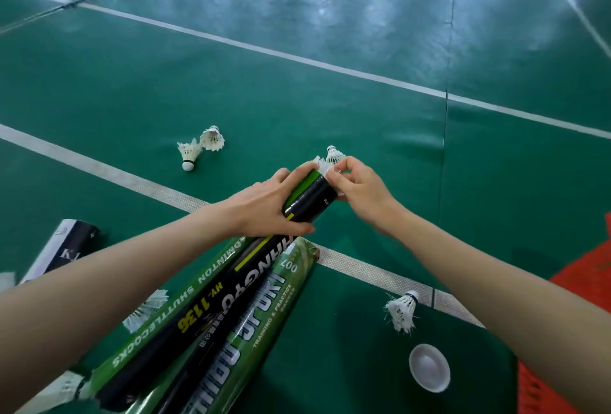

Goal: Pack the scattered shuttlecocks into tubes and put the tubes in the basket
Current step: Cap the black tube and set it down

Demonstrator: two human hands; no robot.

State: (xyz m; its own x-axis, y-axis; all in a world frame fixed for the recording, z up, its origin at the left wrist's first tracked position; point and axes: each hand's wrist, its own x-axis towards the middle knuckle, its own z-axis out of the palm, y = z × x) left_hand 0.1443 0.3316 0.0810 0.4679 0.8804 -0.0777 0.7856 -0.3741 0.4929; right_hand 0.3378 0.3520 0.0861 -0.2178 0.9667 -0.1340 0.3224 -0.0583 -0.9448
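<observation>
My left hand (267, 202) grips the upper end of a black and green shuttlecock tube (312, 197), which slants up from the lower left. My right hand (358, 189) pinches a white shuttlecock (334, 157) at the tube's open mouth, cork pointing away from me. Two loose shuttlecocks (201, 146) lie together on the green floor farther left. Another shuttlecock (401, 311) lies near my right forearm. A green tube (264, 308) lies beside the held one. The orange basket (582, 284) shows at the right edge.
A white tube cap (429, 368) lies on the floor at lower right. A black and white tube (62, 245) lies at the left. More shuttlecock feathers (145, 309) peek out under my left forearm. White court lines cross the green mat.
</observation>
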